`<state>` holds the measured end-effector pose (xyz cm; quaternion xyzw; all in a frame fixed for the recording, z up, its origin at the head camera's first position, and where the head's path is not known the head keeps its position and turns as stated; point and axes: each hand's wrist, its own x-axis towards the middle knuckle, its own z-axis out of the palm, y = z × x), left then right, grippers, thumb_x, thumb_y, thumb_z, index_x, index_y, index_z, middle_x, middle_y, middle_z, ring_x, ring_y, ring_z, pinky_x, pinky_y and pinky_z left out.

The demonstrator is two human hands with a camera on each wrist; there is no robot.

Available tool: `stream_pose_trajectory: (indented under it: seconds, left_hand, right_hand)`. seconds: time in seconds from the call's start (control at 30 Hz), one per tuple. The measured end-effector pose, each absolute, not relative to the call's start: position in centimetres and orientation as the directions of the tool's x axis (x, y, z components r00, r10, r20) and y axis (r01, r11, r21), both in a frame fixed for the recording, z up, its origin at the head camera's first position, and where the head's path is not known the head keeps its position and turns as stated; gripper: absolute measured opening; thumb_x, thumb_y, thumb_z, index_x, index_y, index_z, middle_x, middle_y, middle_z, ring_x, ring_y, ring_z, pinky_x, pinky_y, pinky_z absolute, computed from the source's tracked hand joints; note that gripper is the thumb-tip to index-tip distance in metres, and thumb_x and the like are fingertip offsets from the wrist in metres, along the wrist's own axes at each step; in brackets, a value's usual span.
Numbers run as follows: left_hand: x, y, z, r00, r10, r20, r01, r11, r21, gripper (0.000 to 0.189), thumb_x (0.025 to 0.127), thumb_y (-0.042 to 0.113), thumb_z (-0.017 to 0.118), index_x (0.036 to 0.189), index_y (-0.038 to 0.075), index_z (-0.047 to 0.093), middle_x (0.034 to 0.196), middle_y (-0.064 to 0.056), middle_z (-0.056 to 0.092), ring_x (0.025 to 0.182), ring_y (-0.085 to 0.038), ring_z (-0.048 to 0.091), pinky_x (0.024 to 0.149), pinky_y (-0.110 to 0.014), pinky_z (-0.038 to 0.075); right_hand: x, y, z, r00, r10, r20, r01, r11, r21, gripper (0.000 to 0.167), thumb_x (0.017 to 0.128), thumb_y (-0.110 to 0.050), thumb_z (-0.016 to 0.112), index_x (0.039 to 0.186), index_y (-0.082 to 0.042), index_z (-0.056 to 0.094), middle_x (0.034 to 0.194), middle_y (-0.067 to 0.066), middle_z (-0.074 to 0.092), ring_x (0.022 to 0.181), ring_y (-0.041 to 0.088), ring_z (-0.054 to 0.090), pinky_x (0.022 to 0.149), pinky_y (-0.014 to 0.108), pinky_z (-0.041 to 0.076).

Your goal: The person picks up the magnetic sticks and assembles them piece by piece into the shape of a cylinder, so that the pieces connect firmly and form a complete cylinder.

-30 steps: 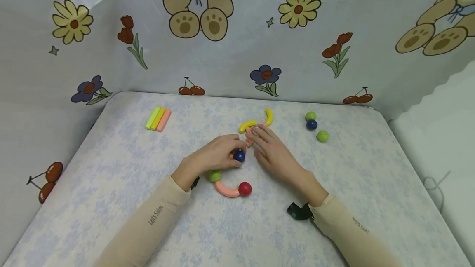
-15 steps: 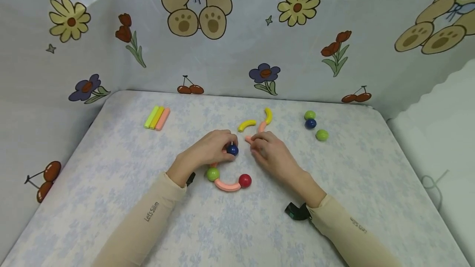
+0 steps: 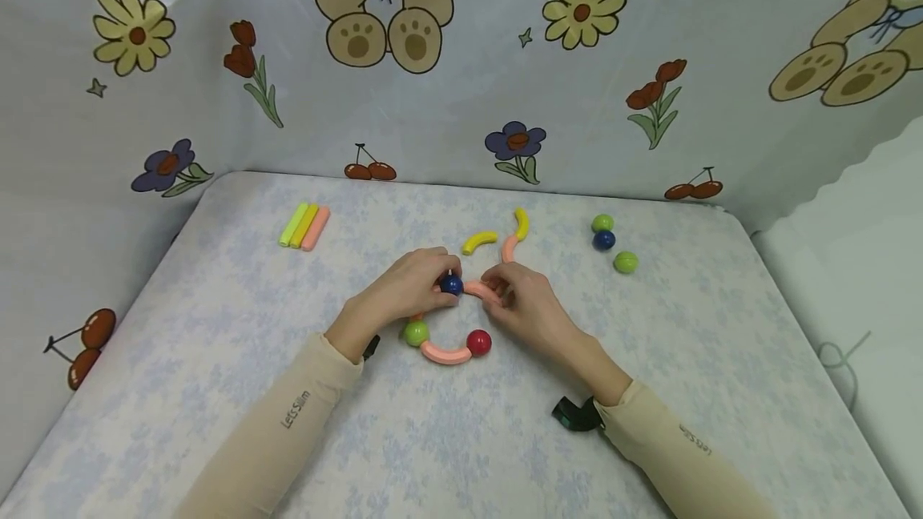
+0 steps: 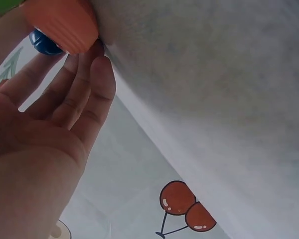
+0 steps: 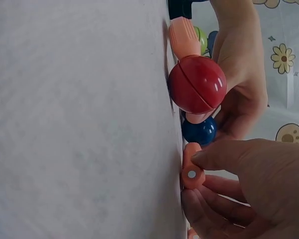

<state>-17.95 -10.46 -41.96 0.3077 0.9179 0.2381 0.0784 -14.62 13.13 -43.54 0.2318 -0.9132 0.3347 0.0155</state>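
My left hand pinches a dark blue ball between thumb and fingers. Below that hand, a chain runs from a green ball along a curved pink rod to a red ball. In the left wrist view an orange-pink rod lies at the left fingertips, beside the blue ball. My right hand pinches another curved pink rod, its left tip right at the blue ball. The right wrist view shows a pale round dot on that rod's near end.
Beyond the hands lie a curved yellow rod and a second yellow rod joined to a pink one. Three straight rods sit at the back left. Two green balls and a blue ball stand at the back right.
My right hand has taken the curved pink rod from the group behind and drawn it toward me, up to the blue ball. My left hand has shifted slightly left and away with the blue ball.
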Motion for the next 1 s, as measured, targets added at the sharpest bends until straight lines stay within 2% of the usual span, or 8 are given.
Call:
stream_pose_trajectory:
  seconds: [0.2,0.27,0.33,0.4,0.57,0.67,0.77,1.0]
  left_hand:
    - [-17.7,-10.3,-41.7,-0.795,0.607,-0.014,0.531,0.706,0.469,0.028,0.092,0.026,0.085,0.113,0.014,0.072,0.100,0.000,0.064,0.086,-0.015,0.058,0.080,-0.033,0.051]
    - [-17.7,-10.2,-41.7,-0.794,0.607,-0.017,0.531,0.707,0.467,0.028,0.092,0.027,0.084,0.114,0.015,0.072,0.101,0.000,0.064,0.088,-0.015,0.060,0.081,-0.033,0.052]
    - [-17.6,-10.2,-41.7,-0.794,0.607,-0.016,0.531,0.708,0.466,0.027,0.093,0.027,0.084,0.114,0.015,0.072,0.102,0.000,0.064,0.089,-0.015,0.061,0.083,-0.034,0.053]
    - [-17.6,-10.2,-41.7,-0.795,0.607,-0.011,0.533,0.706,0.467,0.027,0.093,0.028,0.083,0.115,0.016,0.072,0.103,0.000,0.064,0.091,-0.016,0.062,0.085,-0.034,0.054]
    - [-17.6,-10.1,-41.6,-0.793,0.609,-0.005,0.538,0.704,0.464,0.026,0.093,0.028,0.084,0.114,0.016,0.073,0.102,0.000,0.063,0.090,-0.017,0.061,0.084,-0.035,0.053]
    - [-17.6,-10.0,-41.6,-0.794,0.607,-0.011,0.536,0.709,0.459,0.026,0.093,0.028,0.084,0.113,0.016,0.074,0.100,0.000,0.062,0.088,-0.016,0.060,0.083,-0.034,0.053]
    - [-17.6,-10.1,-41.5,-0.793,0.609,-0.013,0.537,0.709,0.456,0.024,0.093,0.028,0.083,0.112,0.016,0.074,0.099,0.000,0.061,0.086,-0.016,0.059,0.080,-0.033,0.052]
    - [-17.7,-10.2,-41.6,-0.793,0.610,-0.005,0.543,0.710,0.448,0.019,0.094,0.029,0.082,0.107,0.017,0.074,0.096,0.000,0.060,0.083,-0.015,0.057,0.078,-0.031,0.050]
  right_hand:
    - [-14.5,12.8,-43.4,-0.911,-0.392,0.124,-0.368,0.644,-0.671,0.020,0.091,-0.010,0.080,0.110,-0.009,0.074,0.098,0.000,0.072,0.082,0.011,0.068,0.074,0.029,0.059]
    - [-14.4,12.8,-43.3,-0.911,-0.394,0.119,-0.363,0.632,-0.685,0.017,0.093,-0.016,0.080,0.109,-0.011,0.075,0.096,-0.002,0.073,0.080,0.010,0.068,0.073,0.028,0.058]
    - [-14.3,12.8,-43.1,-0.905,-0.412,0.105,-0.361,0.615,-0.701,0.022,0.095,-0.023,0.081,0.112,-0.012,0.074,0.096,-0.002,0.073,0.081,0.011,0.068,0.073,0.029,0.058]
    - [-14.1,12.7,-42.9,-0.889,-0.450,0.082,-0.372,0.608,-0.701,0.038,0.092,-0.034,0.084,0.121,-0.013,0.072,0.101,-0.002,0.072,0.084,0.013,0.067,0.075,0.032,0.057]
    - [-13.1,12.5,-42.4,-0.813,-0.583,0.021,-0.488,0.660,-0.571,0.096,0.074,-0.060,0.092,0.151,-0.017,0.052,0.135,0.000,0.060,0.120,0.017,0.056,0.098,0.043,0.053]
    - [-12.6,12.2,-42.2,-0.789,-0.614,0.012,-0.538,0.682,-0.496,0.107,0.071,-0.062,0.093,0.156,-0.017,0.046,0.144,0.002,0.054,0.131,0.020,0.049,0.107,0.045,0.050]
    - [-12.6,12.1,-42.1,-0.787,-0.616,0.039,-0.548,0.668,-0.503,0.096,0.075,-0.048,0.095,0.154,-0.016,0.049,0.143,0.003,0.056,0.129,0.021,0.051,0.106,0.045,0.050]
    - [-13.2,12.5,-42.0,-0.763,-0.631,0.139,-0.576,0.567,-0.589,0.053,0.086,-0.015,0.088,0.134,-0.012,0.067,0.140,0.008,0.062,0.125,0.025,0.060,0.098,0.046,0.053]
